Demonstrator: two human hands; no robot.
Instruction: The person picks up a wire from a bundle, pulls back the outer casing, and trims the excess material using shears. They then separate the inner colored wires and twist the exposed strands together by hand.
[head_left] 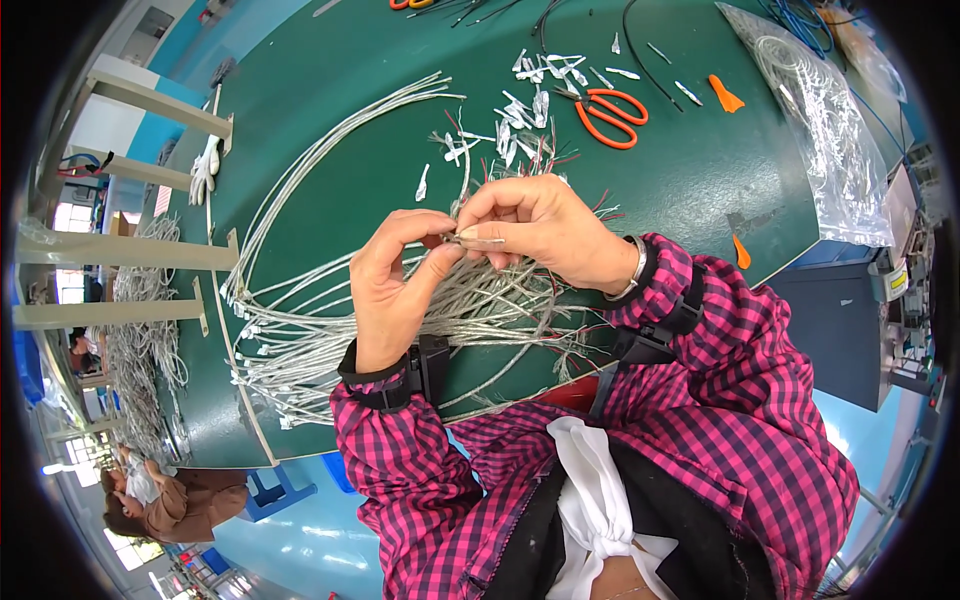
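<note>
My left hand [395,280] and my right hand [545,228] meet over the table, their fingertips pinching the end of a grey braided cable [480,242]. The strands at the pinch are small and partly covered by my fingers. Beneath both hands lies a spread bundle of similar cables [330,318], with frayed ends and thin red wires toward the right. Beyond my right hand are many white scraps [515,143] and orange-handled scissors [612,118].
The green table [330,60] carries an orange piece [726,94] and a clear bag of cables [815,130] at the right. A white glove [205,170] lies by metal uprights at the left. More cables [145,330] hang there, near another person [185,505].
</note>
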